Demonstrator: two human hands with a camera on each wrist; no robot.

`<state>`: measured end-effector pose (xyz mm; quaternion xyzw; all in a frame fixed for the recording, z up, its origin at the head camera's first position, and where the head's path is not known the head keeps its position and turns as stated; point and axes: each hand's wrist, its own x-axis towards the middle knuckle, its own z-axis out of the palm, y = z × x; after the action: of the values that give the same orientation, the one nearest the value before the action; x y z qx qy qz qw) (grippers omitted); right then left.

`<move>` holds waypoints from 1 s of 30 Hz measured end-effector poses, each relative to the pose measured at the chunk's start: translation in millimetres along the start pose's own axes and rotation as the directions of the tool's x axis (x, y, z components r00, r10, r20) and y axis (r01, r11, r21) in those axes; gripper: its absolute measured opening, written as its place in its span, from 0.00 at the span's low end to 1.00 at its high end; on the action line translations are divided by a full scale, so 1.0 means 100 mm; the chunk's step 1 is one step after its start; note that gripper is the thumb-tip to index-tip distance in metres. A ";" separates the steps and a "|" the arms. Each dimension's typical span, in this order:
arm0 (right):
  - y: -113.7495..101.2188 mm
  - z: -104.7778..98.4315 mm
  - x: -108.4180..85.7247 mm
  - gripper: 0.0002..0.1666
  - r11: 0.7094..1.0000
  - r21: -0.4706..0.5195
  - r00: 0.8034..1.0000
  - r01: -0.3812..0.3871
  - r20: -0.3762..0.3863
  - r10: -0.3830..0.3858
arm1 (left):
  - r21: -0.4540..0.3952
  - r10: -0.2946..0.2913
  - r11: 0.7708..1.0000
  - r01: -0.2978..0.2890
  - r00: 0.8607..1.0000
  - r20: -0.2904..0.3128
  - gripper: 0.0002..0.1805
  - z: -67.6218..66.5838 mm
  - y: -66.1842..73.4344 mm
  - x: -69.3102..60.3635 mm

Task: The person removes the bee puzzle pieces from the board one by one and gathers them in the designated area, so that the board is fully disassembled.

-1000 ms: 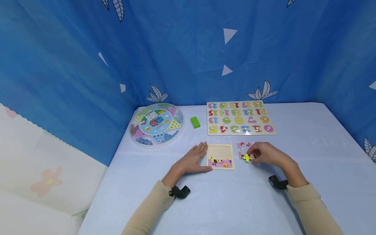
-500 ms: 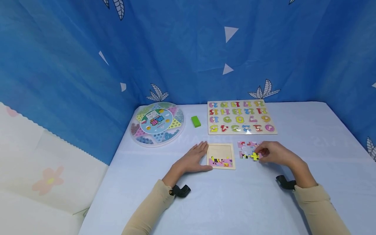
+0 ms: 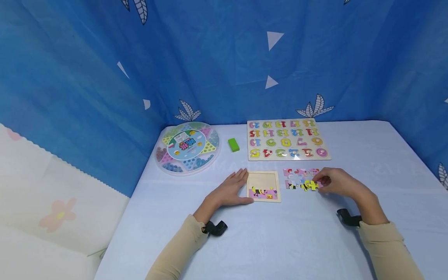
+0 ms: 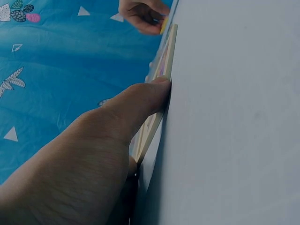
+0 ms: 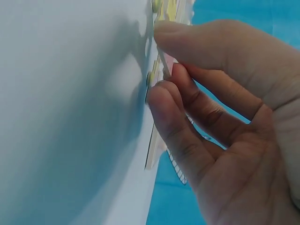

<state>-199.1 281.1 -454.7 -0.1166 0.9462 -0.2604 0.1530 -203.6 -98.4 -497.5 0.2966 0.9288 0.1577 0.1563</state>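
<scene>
A small wooden frame [image 3: 263, 179] lies on the table, its near part filled with pink and yellow puzzle pieces [image 3: 262, 193]. My left hand [image 3: 229, 189] rests spread against its left side, thumb at the near corner; the left wrist view shows the thumb [image 4: 140, 101] touching the frame's edge. To the right of the frame, loose puzzle pieces [image 3: 292, 174] lie in rows. My right hand [image 3: 337, 182] pinches a yellow puzzle piece [image 3: 314, 186] over the right end of the near row. In the right wrist view the thumb and fingers [image 5: 164, 101] hold a thin piece, seen partly edge-on.
Behind the frame lies a wooden number board [image 3: 288, 140]. A green block [image 3: 233, 145] is to its left, and a round game box [image 3: 187, 148] with coloured beads sits at the back left. A blue curtain [image 3: 224, 66] hangs along the table's back edge.
My right hand has moved to the right along the loose pieces with the yellow piece, uncovering more of them. My left hand has stayed on the frame.
</scene>
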 end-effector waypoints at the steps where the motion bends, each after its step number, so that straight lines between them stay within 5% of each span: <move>1: 0.01 -0.01 0.00 0.20 1.000 -0.002 1.000 -0.006 0.004 0.006 | 0.000 0.000 1.000 0.000 1.000 -0.001 0.56 0.00 0.00 0.00; 30: 0.09 0.01 0.04 0.18 0.999 -0.036 0.999 -0.036 0.024 0.037 | 0.015 -0.003 1.000 0.003 1.000 0.006 0.56 0.01 -0.01 0.01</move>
<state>-204.2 286.9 -460.8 -0.1051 0.9507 -0.2391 0.1671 -204.4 -98.0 -499.0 0.2966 0.9301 0.1495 0.1570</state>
